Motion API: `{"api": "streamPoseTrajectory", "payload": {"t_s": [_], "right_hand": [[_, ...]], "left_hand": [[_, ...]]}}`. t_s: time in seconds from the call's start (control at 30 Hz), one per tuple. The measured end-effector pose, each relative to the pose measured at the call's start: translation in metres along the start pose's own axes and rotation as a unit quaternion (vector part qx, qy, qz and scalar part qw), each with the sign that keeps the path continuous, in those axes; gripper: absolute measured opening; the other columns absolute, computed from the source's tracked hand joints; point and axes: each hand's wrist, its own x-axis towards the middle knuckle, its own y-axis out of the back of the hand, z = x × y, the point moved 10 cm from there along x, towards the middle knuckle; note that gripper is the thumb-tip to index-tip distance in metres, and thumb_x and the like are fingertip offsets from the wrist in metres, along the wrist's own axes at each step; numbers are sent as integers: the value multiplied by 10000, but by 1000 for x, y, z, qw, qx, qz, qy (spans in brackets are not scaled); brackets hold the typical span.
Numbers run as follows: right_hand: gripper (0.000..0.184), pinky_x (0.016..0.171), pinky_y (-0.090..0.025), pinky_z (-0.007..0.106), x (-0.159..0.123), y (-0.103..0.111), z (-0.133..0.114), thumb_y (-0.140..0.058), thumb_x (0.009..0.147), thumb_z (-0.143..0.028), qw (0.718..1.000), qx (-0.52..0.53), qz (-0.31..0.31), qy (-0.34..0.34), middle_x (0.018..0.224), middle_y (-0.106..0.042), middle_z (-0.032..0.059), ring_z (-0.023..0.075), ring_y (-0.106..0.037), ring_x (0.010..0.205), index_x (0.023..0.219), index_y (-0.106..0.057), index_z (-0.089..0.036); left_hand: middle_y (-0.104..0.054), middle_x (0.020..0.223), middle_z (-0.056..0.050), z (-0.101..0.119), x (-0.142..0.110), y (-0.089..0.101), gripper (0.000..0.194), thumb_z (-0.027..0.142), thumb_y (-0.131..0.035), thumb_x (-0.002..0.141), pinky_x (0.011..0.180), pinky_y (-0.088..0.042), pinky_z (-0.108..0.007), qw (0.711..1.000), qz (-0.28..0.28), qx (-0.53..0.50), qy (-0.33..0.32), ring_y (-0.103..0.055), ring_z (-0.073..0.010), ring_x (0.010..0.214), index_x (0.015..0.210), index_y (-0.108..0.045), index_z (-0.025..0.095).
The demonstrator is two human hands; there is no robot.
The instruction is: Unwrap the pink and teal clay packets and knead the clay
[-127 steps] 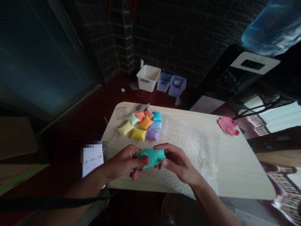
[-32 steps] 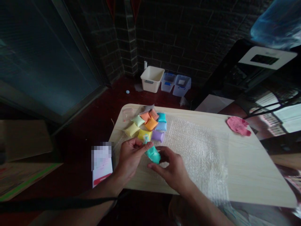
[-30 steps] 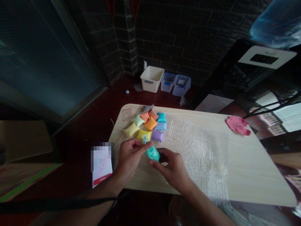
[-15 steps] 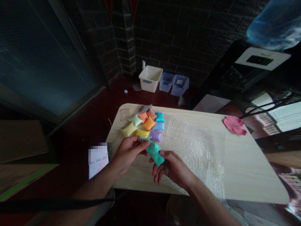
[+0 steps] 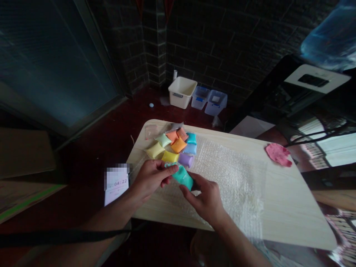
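Note:
A small clear packet of green modelling clay [image 5: 183, 177] is held between my two hands above the table. My left hand [image 5: 151, 180] pinches its upper left end, thumb on top. My right hand [image 5: 207, 196] grips the lower right end, with the thumb in front and the fingers behind. Just beyond lie several more packets: a yellow packet [image 5: 170, 156], a purple packet [image 5: 185, 160], an orange packet [image 5: 178, 144] and a light blue packet [image 5: 190, 149] among them. Bubble wrap [image 5: 230, 178] is spread under and to the right of my hands.
A flattened pink piece [image 5: 278, 154] rests on the right of the wooden table [image 5: 300, 207]. At the left edge a phone [image 5: 116, 185] displays a timer. On the floor beyond stand a white basket [image 5: 182, 92] and two clear bins [image 5: 215, 102]. A water dispenser [image 5: 317, 78] is at right.
My right hand has turned and closed further round the lower end of the green packet, its fingers now behind it. My left hand keeps its pinch. The view has shifted slightly.

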Motion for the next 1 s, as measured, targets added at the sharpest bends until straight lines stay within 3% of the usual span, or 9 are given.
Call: {"api": "streamPoseTrajectory", "payload": {"t_s": [0.2,0.33,0.43,0.53,0.63,0.7,0.77,0.83,1.0], "right_hand": [[287,513,-508,237,0,-3,-3,-698,924,-395,998,42,-38,-20,668,-698,16,148,-659,544,1064,-738,-148],[321,552,-537,256,-4,-4,3,-725,902,-379,995,88,-28,-40,689,-711,25,155,-667,568,1115,-726,-140],[422,595,-569,285,-4,0,12,-775,873,-392,985,162,4,-61,798,-742,52,170,-683,635,1206,-680,-151],[458,629,-583,294,-1,6,17,-816,846,-381,975,212,35,-62,886,-753,63,173,-688,691,1227,-659,-182],[383,688,-595,297,2,8,13,-801,870,-335,977,209,26,-39,971,-765,67,174,-705,757,1214,-681,-215],[350,756,-607,313,3,7,9,-788,884,-304,977,213,11,-21,1073,-764,78,187,-723,846,1214,-695,-233],[345,814,-611,333,3,6,7,-775,895,-279,976,219,3,-7,1141,-755,84,200,-729,920,1229,-696,-246],[352,827,-614,340,3,6,8,-766,905,-258,975,220,7,1,1159,-751,83,200,-732,933,1249,-690,-260],[357,775,-617,337,2,8,13,-783,895,-242,978,203,41,7,1092,-757,71,189,-726,869,1241,-699,-277]], "left_hand": [[-564,502,35,5,0,6,485,577,-836,731,377,-288,-157,999,24,28,-10,-468,-59,419,657,-635,142],[-543,505,43,11,1,5,474,577,-761,814,394,-322,-158,998,27,42,-40,-478,-70,449,663,-620,151],[-550,535,46,11,3,-2,414,516,-758,836,411,-360,-166,999,-12,27,-42,-491,-74,463,698,-613,154],[-669,722,8,9,3,-8,329,432,-812,799,501,-483,-200,998,-56,11,-22,-624,-116,588,877,-642,160],[-724,1078,-66,19,0,-5,524,363,-849,771,663,-580,-259,997,-57,32,-50,-722,-190,883,1217,-624,202],[-721,1165,-95,24,-3,-12,563,359,-831,800,738,-592,-276,990,-91,71,-75,-715,-213,987,1303,-635,204],[-756,1114,-107,23,-7,-22,451,393,-787,847,729,-592,-278,981,-139,109,-84,-722,-208,923,1234,-717,172],[-788,1045,-105,22,-8,-26,372,425,-756,872,678,-590,-273,977,-146,125,-93,-719,-186,799,1124,-783,153],[-829,899,-71,27,-8,-19,239,375,-783,848,724,-590,-273,982,-70,118,-131,-742,-201,801,957,-845,172]]}}
